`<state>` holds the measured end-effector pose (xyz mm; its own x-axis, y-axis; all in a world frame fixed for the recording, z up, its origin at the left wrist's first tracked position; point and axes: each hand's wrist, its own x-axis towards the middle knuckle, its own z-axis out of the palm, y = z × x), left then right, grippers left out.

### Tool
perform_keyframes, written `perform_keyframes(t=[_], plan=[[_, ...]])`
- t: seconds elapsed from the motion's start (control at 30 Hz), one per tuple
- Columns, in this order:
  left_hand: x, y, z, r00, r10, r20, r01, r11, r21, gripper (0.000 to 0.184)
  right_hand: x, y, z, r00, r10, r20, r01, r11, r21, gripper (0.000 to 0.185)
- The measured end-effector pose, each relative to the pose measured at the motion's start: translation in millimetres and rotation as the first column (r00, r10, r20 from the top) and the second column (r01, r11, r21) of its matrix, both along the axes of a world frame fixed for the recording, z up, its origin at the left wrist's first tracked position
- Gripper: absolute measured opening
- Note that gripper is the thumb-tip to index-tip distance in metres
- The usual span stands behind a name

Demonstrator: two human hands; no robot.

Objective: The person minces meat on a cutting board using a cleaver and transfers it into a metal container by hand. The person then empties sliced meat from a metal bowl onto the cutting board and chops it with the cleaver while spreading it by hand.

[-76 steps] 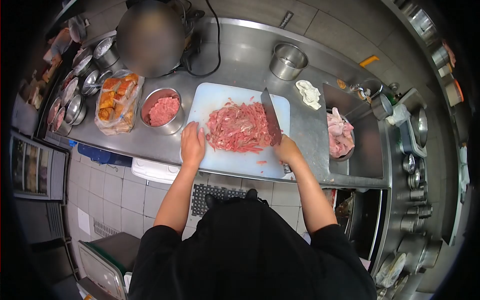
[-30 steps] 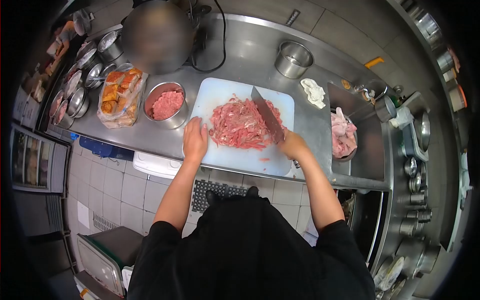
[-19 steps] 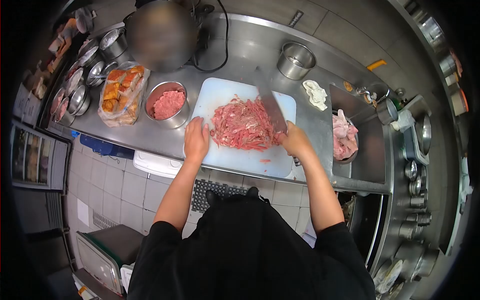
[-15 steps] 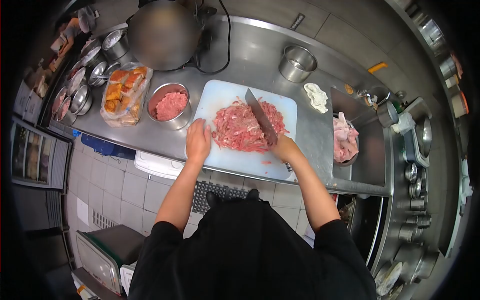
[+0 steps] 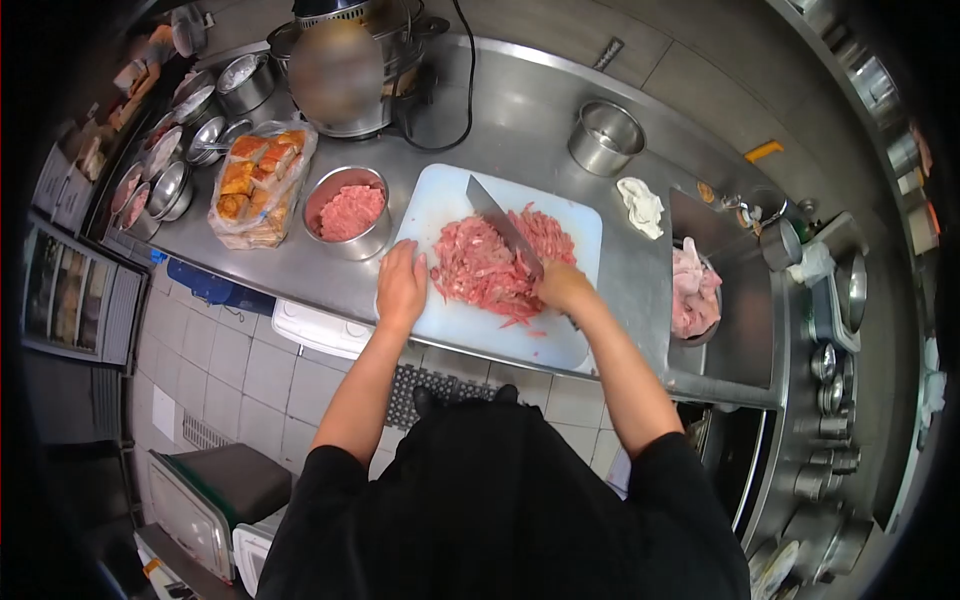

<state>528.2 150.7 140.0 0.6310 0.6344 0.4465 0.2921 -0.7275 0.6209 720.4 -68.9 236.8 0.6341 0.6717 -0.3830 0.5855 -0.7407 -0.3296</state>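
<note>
A heap of raw meat strips lies on the white cutting board. My right hand is closed round the handle of a broad-bladed knife, whose blade lies slantwise across the heap, with part of the meat on its right. My left hand rests flat on the board's left edge, fingers stretched out, holding nothing. Just left of the board stands a metal pot with minced meat in it.
A bag of bread and several metal bowls are at the left. Behind them stands an appliance with a black cord. A metal pot and a white cloth are at the back right, beside a sink holding pale raw meat.
The knife and my right hand have moved left across the heap, and a gap has opened between two parts of the meat. My left hand stays on the board's edge. The view has shifted slightly.
</note>
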Motion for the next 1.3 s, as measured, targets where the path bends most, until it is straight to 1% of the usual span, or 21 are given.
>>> perform_keyframes(t=[0.13,0.2,0.27,0.33,0.4,0.5,0.57,0.6,0.67,0.7,0.77,0.83,0.9,0.93,1.0,1.07,1.13,1.17,1.2,1.27,1.3], plan=[[-2,-1,-5,1.000,-0.003,0.010,0.003,1.000,0.002,0.034,-6,-1,75,0.997,-0.015,-0.073,0.018,0.999,0.039,0.034],[-3,-2,-5,1.000,-0.004,-0.008,0.004,1.000,0.000,0.034,-5,-6,80,0.980,-0.196,-0.021,0.192,0.922,0.335,0.036],[-1,-1,-1,1.000,-0.009,-0.011,0.009,1.000,0.011,0.034,-4,-1,38,0.974,-0.226,0.031,0.195,0.897,0.397,0.039],[-1,-3,1,1.000,-0.005,-0.016,0.006,1.000,0.014,0.033,6,-1,-23,0.997,-0.064,0.037,0.065,0.997,-0.052,0.043],[-1,-2,-5,1.000,0.000,-0.013,0.001,0.999,0.037,0.033,8,-4,-8,0.996,-0.091,0.004,0.091,0.996,-0.008,0.042],[-1,0,-2,1.000,-0.003,-0.011,0.003,0.999,0.038,0.033,-3,-1,62,0.998,-0.066,-0.019,0.065,0.998,-0.016,0.042],[-2,-1,-3,1.000,-0.010,-0.009,0.010,1.000,0.011,0.033,-16,-6,85,0.972,-0.231,-0.051,0.234,0.910,0.343,0.040],[-2,-1,-3,1.000,-0.007,-0.014,0.007,1.000,0.021,0.033,-11,-4,56,0.971,-0.231,-0.055,0.236,0.910,0.341,0.040],[-1,-3,-2,1.000,-0.011,-0.011,0.011,0.999,0.032,0.033,2,-3,-19,0.996,-0.073,0.054,0.077,0.994,-0.082,0.038],[-1,-3,-2,1.000,-0.009,-0.016,0.010,1.000,0.023,0.034,5,-4,-13,0.990,-0.137,-0.031,0.135,0.990,-0.051,0.035],[-1,-1,-1,1.000,-0.001,-0.020,0.001,1.000,0.015,0.034,-1,-2,41,0.993,-0.116,-0.038,0.114,0.992,-0.046,0.035],[-2,-1,-3,1.000,-0.001,-0.003,0.002,0.999,0.039,0.033,-3,-7,52,0.994,-0.095,-0.055,0.092,0.994,-0.054,0.034],[-2,-3,-2,1.000,0.003,-0.006,-0.003,1.000,0.020,0.033,-1,-19,32,0.978,-0.187,0.091,0.142,0.920,0.364,0.032],[-2,-3,-1,1.000,-0.003,-0.002,0.003,1.000,0.011,0.034,-2,-15,22,0.979,-0.186,0.088,0.143,0.921,0.364,0.032],[-3,-4,-2,1.000,-0.007,-0.004,0.007,1.000,0.022,0.034,-4,-7,16,0.982,-0.178,-0.069,0.170,0.980,-0.105,0.032],[-1,0,-5,1.000,-0.003,-0.004,0.003,0.999,0.036,0.033,8,-11,29,0.984,-0.160,-0.082,0.150,0.982,-0.116,0.034],[-2,1,-7,1.000,-0.021,0.005,0.021,0.998,0.059,0.034,7,-16,51,0.989,-0.147,-0.013,0.148,0.982,0.114,0.037],[-2,-1,-9,1.000,-0.020,0.000,0.020,0.998,0.052,0.034,3,-19,58,0.975,-0.211,-0.077,0.222,0.951,0.216,0.038],[-3,-2,-5,1.000,-0.015,-0.002,0.015,0.999,0.037,0.034,2,-20,34,0.975,-0.208,-0.080,0.220,0.953,0.210,0.038],[-2,-2,-3,1.000,-0.013,0.005,0.012,0.999,0.030,0.034,4,-21,-28,0.992,-0.054,0.113,0.053,0.999,0.005,0.040],[-2,-1,-6,1.000,-0.007,-0.006,0.007,0.999,0.035,0.034,-5,-14,12,0.977,-0.154,-0.148,0.145,0.987,-0.068,0.042]])
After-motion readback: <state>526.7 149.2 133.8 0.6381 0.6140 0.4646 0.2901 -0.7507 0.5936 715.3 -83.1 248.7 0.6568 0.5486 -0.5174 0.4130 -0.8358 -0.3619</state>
